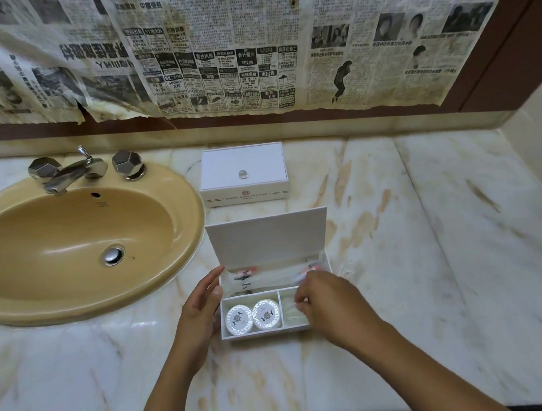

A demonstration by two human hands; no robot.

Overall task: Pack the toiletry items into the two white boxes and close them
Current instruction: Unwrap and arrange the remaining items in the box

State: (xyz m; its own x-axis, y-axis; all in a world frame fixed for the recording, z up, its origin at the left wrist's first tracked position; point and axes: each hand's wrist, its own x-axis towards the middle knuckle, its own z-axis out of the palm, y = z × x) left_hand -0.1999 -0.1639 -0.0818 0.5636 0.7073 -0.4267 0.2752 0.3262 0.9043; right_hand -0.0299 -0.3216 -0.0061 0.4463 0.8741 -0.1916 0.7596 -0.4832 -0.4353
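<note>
Head view: open box (269, 240) holding two round soaps (252, 316); right hand (326, 293) curled inside, hold unclear; left hand (200, 304) relaxed, touching; closed box (242, 171) at twelve, sink (71, 245) at ten.

The marble bench (439, 235) carries a closed white box (243, 174) near the wall, an open white box (274, 294) just before it, and a yellow sink (62, 253) at the left.

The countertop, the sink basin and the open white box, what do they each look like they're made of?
Countertop: seemingly polished marble or a look-alike, cream with tan and grey veins and a soft sheen.
Sink basin: probably glazed ceramic, mustard-tan, smooth, with glossy highlights.
Open white box: likely rigid board or plastic wrapped in a faintly textured white covering; matte, with thin straight walls and dividers. I can't tell which.
</note>
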